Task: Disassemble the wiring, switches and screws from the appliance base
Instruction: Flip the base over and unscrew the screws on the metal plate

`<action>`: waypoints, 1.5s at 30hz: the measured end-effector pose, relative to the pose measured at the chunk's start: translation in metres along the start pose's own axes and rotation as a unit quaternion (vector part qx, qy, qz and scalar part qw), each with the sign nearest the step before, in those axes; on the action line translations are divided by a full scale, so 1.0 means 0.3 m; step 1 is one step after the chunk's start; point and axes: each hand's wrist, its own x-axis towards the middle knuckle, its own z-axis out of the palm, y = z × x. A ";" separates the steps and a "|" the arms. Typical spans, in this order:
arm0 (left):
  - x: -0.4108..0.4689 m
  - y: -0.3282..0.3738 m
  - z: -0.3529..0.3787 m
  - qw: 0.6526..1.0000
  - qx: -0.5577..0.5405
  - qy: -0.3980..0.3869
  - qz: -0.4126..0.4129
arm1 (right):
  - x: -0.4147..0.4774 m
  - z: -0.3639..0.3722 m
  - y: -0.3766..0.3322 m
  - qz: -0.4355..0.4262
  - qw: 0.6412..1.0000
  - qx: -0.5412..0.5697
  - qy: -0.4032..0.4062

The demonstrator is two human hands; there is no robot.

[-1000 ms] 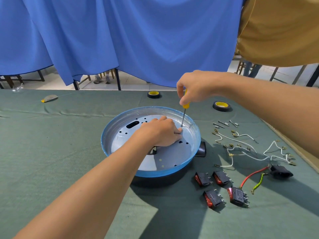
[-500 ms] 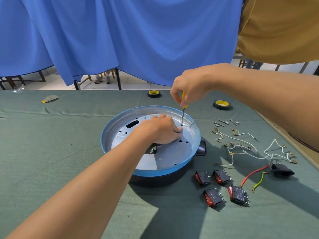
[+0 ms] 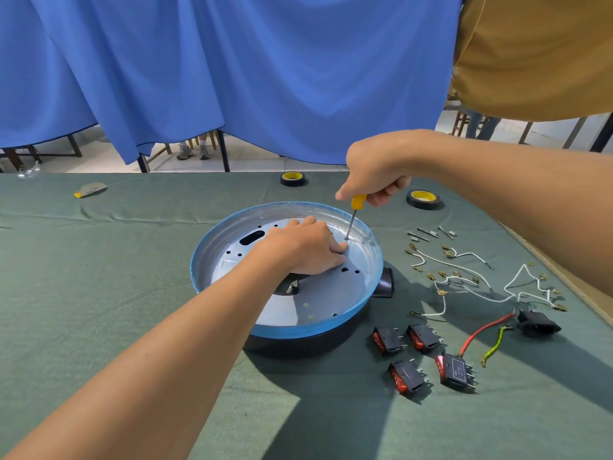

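The round appliance base (image 3: pixel 229 224) with a blue rim lies upturned on the green cloth, its grey metal plate (image 3: pixel 318 300) facing up. My left hand (image 3: pixel 302 249) rests on the plate, fingers curled down beside the screwdriver tip. My right hand (image 3: pixel 374 171) grips the yellow handle of a screwdriver (image 3: pixel 353 217), whose tip stands on a screw at the plate's far right. Several black rocker switches (image 3: pixel 421 356) with red buttons lie to the right of the base. White wires (image 3: pixel 477 280) with brass terminals, a red wire (image 3: pixel 481 332) and a yellow-green wire (image 3: pixel 494 345) lie beyond them.
A black power socket (image 3: pixel 535 323) sits at the right by the wires. Loose screws (image 3: pixel 428 233) lie behind the wires. Two tape rolls (image 3: pixel 293 178) (image 3: pixel 423 198) stand at the table's far side. A blue curtain (image 3: pixel 232 78) hangs behind. Another person's yellow shirt (image 3: pixel 537 51) is at top right.
My right hand has turned on the screwdriver handle and shifted slightly; the tip stays at the same screw. My left hand has stayed on the plate.
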 end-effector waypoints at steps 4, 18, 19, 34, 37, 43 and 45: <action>-0.005 -0.002 0.004 1.000 0.011 -0.013 0.003 | 0.007 0.004 -0.007 0.018 1.000 0.000 -0.025; -0.014 -0.002 0.003 0.999 0.016 -0.029 0.001 | -0.013 -0.012 -0.018 -0.179 0.964 -0.189 0.051; -0.013 -0.003 0.004 1.000 0.015 -0.027 0.001 | -0.010 -0.013 -0.011 -0.188 0.963 -0.187 0.057; -0.001 -0.007 -0.001 1.000 0.016 -0.025 0.008 | 0.015 -0.016 -0.040 -0.045 0.990 -0.129 -0.019; -0.009 -0.008 0.001 1.000 0.018 -0.020 0.005 | -0.002 -0.009 -0.046 -0.082 0.982 -0.168 0.014; -0.010 -0.006 0.000 1.000 0.017 -0.020 0.004 | -0.025 -0.011 -0.009 -0.163 0.971 -0.160 0.075; -0.006 -0.008 0.004 1.000 0.021 -0.019 0.006 | -0.021 -0.017 -0.008 -0.170 0.970 -0.151 0.080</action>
